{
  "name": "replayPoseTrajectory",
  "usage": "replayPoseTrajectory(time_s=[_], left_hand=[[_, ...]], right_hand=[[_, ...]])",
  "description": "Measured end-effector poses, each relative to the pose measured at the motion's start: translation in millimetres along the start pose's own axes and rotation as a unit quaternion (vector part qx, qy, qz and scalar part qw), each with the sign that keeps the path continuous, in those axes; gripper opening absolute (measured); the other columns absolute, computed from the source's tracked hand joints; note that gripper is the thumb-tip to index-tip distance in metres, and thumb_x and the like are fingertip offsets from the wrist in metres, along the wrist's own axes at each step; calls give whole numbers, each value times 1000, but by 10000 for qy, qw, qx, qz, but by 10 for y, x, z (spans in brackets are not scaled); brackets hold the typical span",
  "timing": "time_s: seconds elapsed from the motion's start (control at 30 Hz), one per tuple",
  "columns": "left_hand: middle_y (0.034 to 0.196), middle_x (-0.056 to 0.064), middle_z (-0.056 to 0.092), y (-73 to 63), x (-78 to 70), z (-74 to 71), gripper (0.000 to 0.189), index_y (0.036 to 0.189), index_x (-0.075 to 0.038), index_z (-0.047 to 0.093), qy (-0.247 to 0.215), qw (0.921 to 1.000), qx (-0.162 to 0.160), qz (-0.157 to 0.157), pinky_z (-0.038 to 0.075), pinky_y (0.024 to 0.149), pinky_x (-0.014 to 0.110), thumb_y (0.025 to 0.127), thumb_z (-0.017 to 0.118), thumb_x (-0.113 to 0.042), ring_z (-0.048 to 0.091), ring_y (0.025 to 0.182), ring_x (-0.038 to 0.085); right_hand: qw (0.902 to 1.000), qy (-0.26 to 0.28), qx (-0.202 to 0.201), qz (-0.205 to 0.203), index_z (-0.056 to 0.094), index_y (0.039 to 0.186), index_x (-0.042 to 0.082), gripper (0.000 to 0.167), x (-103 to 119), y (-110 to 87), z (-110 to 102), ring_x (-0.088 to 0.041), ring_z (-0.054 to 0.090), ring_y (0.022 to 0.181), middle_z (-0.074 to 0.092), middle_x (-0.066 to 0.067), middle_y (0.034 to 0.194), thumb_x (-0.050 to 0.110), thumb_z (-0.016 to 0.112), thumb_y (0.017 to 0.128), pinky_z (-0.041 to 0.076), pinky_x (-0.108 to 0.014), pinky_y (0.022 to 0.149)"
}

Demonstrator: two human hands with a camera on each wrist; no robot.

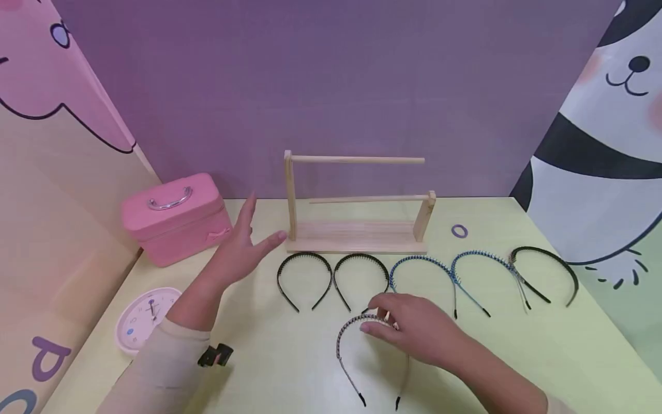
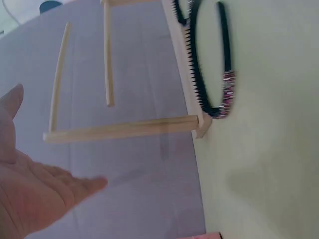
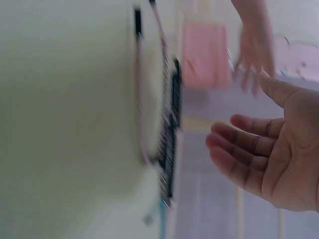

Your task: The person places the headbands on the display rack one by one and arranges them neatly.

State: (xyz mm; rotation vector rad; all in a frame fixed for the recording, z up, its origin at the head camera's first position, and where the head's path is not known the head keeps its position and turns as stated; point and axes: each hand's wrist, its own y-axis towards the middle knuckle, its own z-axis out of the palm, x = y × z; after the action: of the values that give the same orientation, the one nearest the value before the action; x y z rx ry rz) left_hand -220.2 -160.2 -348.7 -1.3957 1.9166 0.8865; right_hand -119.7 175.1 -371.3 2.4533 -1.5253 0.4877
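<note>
My left hand (image 1: 235, 253) is raised with fingers spread, left of a wooden two-bar rack (image 1: 357, 246); nothing is in it. My right hand (image 1: 414, 325) hovers over the top of a thin grey headband (image 1: 345, 333) lying nearest me. Its fingers are loosely bent, and the right wrist view shows the palm bare. Behind that headband runs a row: a black headband (image 1: 280, 270), a second black one (image 1: 338, 268), a blue headband (image 1: 400, 260), another blue one (image 1: 465, 253) and a dark one (image 1: 555, 253) at the right end.
A pink case (image 1: 176, 221) with a silver handle stands at the back left. In front of it lies a round white-and-pink clock (image 1: 137, 322), partly behind my left forearm. A small purple ring (image 1: 459, 231) rests right of the rack. Printed cloth walls enclose the table.
</note>
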Motion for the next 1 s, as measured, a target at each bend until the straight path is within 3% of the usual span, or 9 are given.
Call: replayPoseTrajectory(time_s=[0.13, 0.23, 0.37, 0.47, 0.6, 0.83, 1.0], left_hand=[[165, -6, 8, 324, -10, -10, 98, 158, -29, 0, -903, 9956, 172, 164, 26, 120, 48, 90, 68, -47, 12, 152, 18], [165, -8, 10, 528, 29, 55, 97, 158, -27, 3, -1308, 9910, 294, 15, 24, 121, 49, 90, 70, -42, 12, 152, 16], [164, -8, 12, 757, 130, 202, 97, 158, -29, 3, -1256, 9907, 399, -325, 24, 120, 50, 89, 70, -43, 15, 151, 19], [164, -2, 16, 883, 221, 303, 94, 159, -27, 6, -1078, 9922, 412, -469, 27, 119, 50, 90, 70, -41, 19, 151, 22], [160, 7, 29, 983, 333, 385, 79, 157, -23, 20, -898, 9945, 296, -460, 33, 116, 49, 94, 66, -33, 27, 148, 26], [146, 15, 48, 1059, 426, 453, 52, 146, -14, 35, -1259, 9908, 95, -485, 54, 95, 46, 100, 58, -15, 50, 133, 29], [145, 15, 48, 1068, 435, 472, 50, 146, -14, 33, -949, 9944, 11, -474, 56, 92, 42, 101, 55, -16, 51, 132, 31]], right_hand=[[9966, 501, 655, -51, 66, 98, 23, 45, 73, 105, 237, 2, 53, 69, 60, 20, 80, 66, 56, 89, 46, -23, 63], [9913, 799, 1040, 134, 64, 86, 24, 40, 107, 179, 383, -2, 53, 59, 61, 16, 69, 64, 61, 86, 45, -24, 58], [9815, 1179, 1435, 473, 62, 75, 21, 39, 157, 253, 515, -10, 55, 42, 58, 7, 52, 58, 68, 83, 45, -25, 52], [9804, 1063, 1561, 556, 62, 65, 19, 40, 188, 304, 581, -12, 54, 35, 53, 3, 42, 54, 70, 83, 46, -23, 51], [9773, 1077, 1706, 643, 62, 56, 17, 39, 205, 351, 608, -11, 56, 35, 56, 3, 41, 42, 71, 84, 49, -22, 53], [9598, 1607, 2075, 998, 62, 63, 15, 28, 161, 261, 551, -14, 63, 42, 64, 3, 49, 30, 71, 85, 54, -25, 57], [9699, 1291, 1908, 790, 61, 63, 19, 25, 127, 150, 479, -9, 61, 41, 61, 8, 47, 28, 69, 85, 50, -22, 56]])
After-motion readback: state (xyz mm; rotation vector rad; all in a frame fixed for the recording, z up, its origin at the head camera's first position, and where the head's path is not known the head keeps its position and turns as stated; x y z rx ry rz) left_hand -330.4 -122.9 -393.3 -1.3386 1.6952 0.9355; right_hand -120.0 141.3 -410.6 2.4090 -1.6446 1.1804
